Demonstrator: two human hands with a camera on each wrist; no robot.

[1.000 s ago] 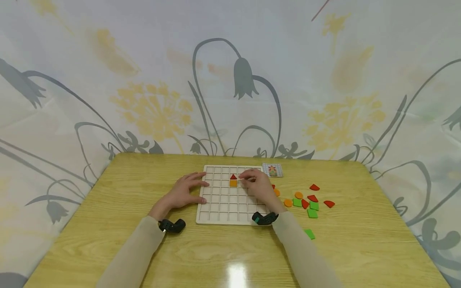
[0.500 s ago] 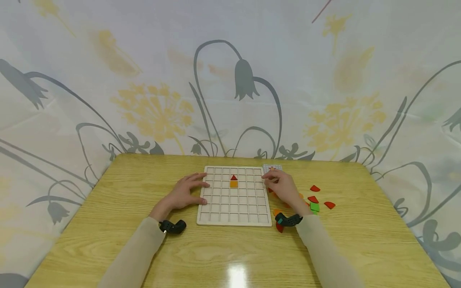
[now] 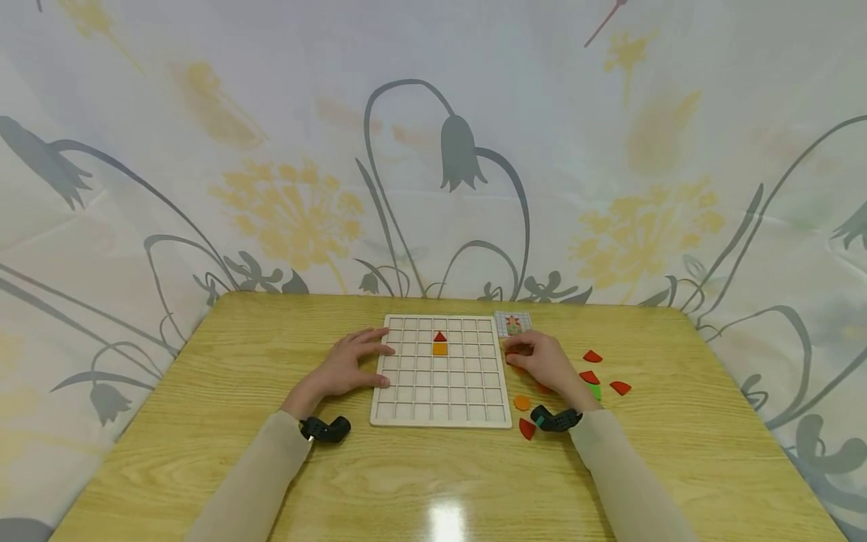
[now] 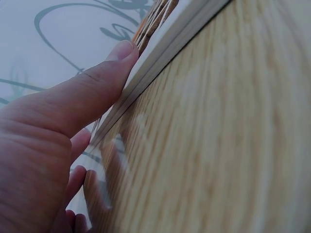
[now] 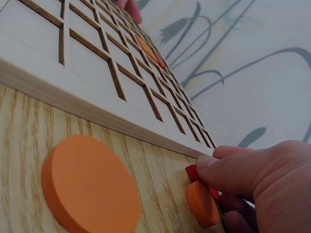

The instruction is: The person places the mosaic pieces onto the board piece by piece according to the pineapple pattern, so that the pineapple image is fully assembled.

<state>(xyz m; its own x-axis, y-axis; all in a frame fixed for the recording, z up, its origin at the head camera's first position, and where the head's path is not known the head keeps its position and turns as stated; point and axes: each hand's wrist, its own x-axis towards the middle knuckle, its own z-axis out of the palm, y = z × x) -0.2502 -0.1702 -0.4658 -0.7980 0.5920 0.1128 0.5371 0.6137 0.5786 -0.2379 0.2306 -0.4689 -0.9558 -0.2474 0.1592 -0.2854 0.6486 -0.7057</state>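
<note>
Rests left hand (image 3: 342, 367) spread on board's (image 3: 440, 410) left rim by thumb and fingertips. Holds right hand (image 3: 542, 361) low, just off the right rim, with thumb against red piece (image 5: 191, 171) beside orange disc (image 5: 201, 204); can't tell if pinched. Leaves wide tabletop (image 3: 372, 489) room in front and left; tighter right, among loose pieces (image 3: 589, 377).

Tabletop (image 3: 379, 478): yellowish wood grain; glare spot (image 3: 446, 521) near the front.
Backdrop (image 3: 562, 98): pale, beyond the far edge.
Grey bellflowers (image 3: 459, 152): drooping on curved stems.
Yellow blooms (image 3: 303, 222): faded, left and right.
Red streak (image 3: 604, 25): thin, slanted, upper right.
</note>
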